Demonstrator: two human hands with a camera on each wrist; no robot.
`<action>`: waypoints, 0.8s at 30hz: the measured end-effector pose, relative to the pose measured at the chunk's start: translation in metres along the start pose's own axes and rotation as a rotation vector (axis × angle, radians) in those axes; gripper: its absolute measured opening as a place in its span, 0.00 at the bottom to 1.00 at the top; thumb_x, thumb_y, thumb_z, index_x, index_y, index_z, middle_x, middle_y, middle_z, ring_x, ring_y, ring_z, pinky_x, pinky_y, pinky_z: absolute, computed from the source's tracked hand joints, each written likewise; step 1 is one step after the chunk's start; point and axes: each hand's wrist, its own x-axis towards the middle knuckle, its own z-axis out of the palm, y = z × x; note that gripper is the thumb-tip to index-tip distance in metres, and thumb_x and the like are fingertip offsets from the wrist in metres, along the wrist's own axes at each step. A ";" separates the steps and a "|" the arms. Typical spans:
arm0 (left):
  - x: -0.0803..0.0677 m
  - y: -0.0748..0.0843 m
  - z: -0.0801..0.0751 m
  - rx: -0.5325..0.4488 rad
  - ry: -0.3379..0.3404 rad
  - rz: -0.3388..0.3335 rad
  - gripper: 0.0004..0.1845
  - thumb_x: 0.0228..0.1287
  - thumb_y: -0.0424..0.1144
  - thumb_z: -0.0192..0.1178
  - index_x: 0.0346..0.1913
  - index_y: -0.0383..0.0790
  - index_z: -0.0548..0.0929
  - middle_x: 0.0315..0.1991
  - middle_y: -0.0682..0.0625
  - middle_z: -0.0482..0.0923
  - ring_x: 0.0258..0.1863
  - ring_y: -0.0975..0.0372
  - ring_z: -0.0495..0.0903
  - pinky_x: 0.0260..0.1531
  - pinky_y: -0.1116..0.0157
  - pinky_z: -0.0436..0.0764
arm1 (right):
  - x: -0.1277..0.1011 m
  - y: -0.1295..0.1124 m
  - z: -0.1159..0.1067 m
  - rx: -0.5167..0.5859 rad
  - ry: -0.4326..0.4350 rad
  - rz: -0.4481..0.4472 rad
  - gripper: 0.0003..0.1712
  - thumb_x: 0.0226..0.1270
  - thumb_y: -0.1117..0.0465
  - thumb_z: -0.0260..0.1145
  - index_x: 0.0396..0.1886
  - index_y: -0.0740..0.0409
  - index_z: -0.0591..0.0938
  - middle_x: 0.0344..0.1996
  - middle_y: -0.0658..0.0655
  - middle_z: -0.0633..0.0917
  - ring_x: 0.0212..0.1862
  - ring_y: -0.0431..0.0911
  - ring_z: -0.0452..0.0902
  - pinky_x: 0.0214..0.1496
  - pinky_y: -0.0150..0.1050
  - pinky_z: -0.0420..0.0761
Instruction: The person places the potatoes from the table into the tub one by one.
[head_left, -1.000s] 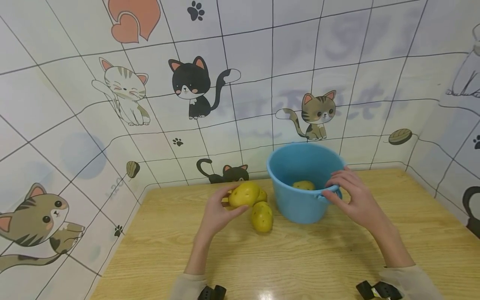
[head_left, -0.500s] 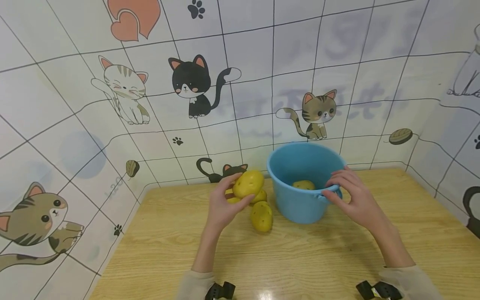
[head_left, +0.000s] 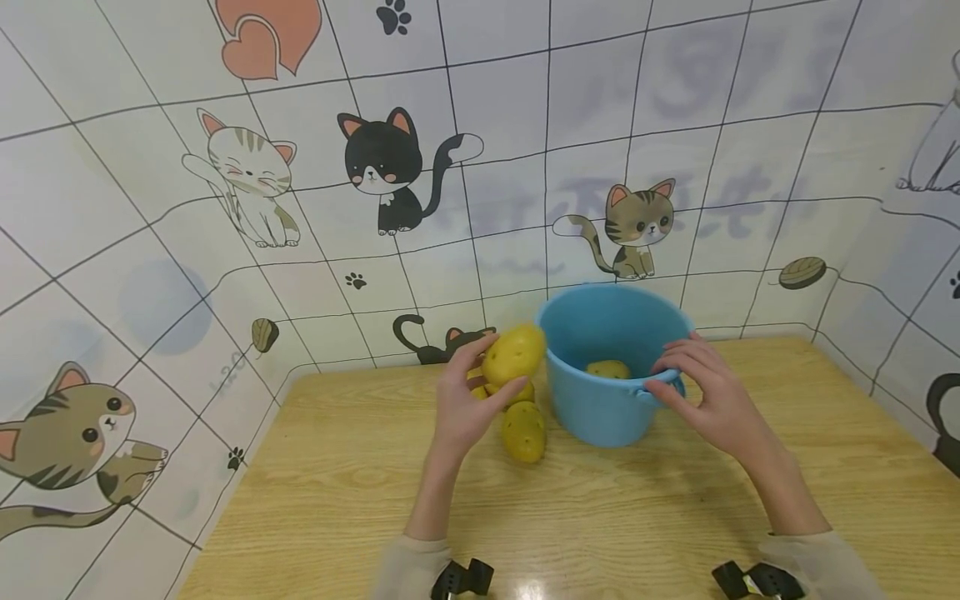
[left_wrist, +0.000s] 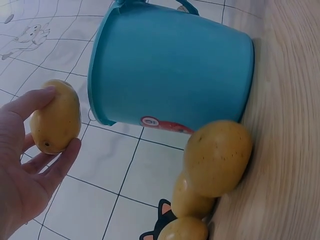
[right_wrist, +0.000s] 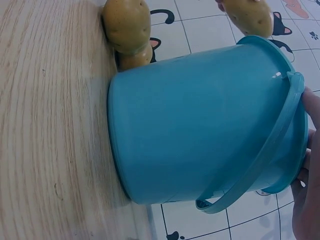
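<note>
One potato point(head_left: 513, 353) is gripped by the curled fingers of the left hand point(head_left: 467, 407) and held just beside the rim of the blue bucket point(head_left: 600, 408), which is steadied at its edge by the right hand point(head_left: 708, 398). Transfer appears under way; carrying over the rim and release would be needed. Its skin is yellow, smooth and lightly pitted. More potatoes point(head_left: 523, 431) lie on the worktop point(head_left: 615, 517).

- A light wooden desk point(head_left: 600, 517) carries everything.
- A blue bucket point(head_left: 600, 400) stands on it near the wall.
- A few yellow potatoes point(head_left: 523, 432) lie just beside the bucket.
</note>
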 end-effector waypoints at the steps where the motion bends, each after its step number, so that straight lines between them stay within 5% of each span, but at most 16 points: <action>1: 0.000 0.001 0.002 -0.006 0.003 0.004 0.33 0.52 0.36 0.79 0.63 0.44 0.80 0.60 0.50 0.78 0.50 0.55 0.80 0.43 0.58 0.86 | 0.000 0.000 0.000 0.000 0.001 -0.001 0.09 0.69 0.53 0.71 0.39 0.54 0.84 0.41 0.52 0.83 0.55 0.52 0.71 0.78 0.47 0.54; 24: 0.009 0.019 0.040 -0.038 0.001 0.080 0.32 0.54 0.38 0.77 0.64 0.44 0.80 0.58 0.50 0.78 0.52 0.58 0.78 0.46 0.60 0.85 | 0.000 -0.001 0.000 -0.003 0.005 0.006 0.10 0.69 0.53 0.71 0.38 0.54 0.84 0.41 0.52 0.83 0.54 0.51 0.72 0.78 0.47 0.54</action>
